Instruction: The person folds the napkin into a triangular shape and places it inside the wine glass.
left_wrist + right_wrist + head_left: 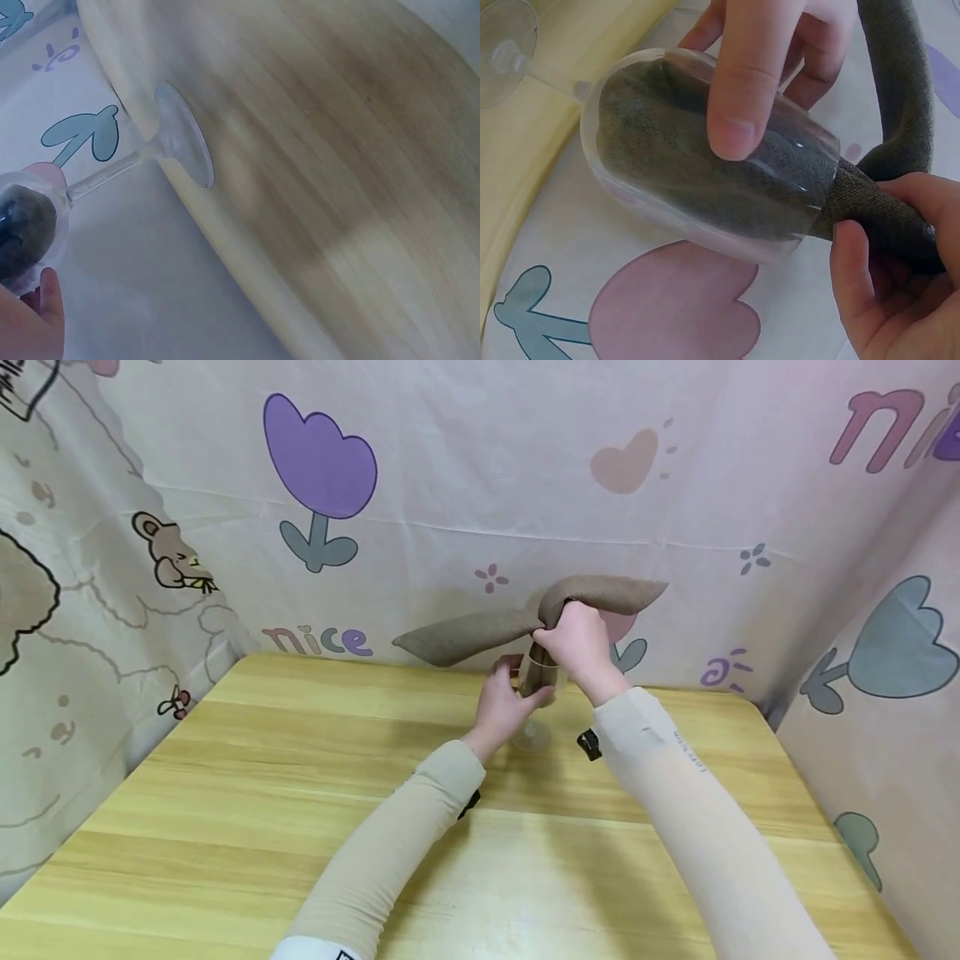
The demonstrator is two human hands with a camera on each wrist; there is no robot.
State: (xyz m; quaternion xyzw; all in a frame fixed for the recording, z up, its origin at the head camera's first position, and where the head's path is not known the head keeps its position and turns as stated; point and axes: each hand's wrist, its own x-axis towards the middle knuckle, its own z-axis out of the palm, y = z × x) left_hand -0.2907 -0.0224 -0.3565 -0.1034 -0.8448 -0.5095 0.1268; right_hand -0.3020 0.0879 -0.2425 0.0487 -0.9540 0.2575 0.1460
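Observation:
A clear stemmed wine glass (531, 735) stands near the table's far edge, its bowl gripped by my left hand (504, 703), thumb across the front. Stuffed into the bowl is a grey-brown cloth napkin (480, 635), whose two pointed ends spread left and right above the rim. My right hand (579, 642) holds the gathered neck of the cloth just above the glass. The right wrist view shows the napkin's rounded lower part (652, 150) through the glass, filling most of the bowl. In the left wrist view the glass's foot (184, 139) and stem are visible.
Under everything is a light wood-grain table (300, 793). Right behind its far edge hangs a pale curtain (465, 468) printed with tulips and lettering, and more of it hangs at both sides. Small black wrist devices (589, 744) sit under both forearms.

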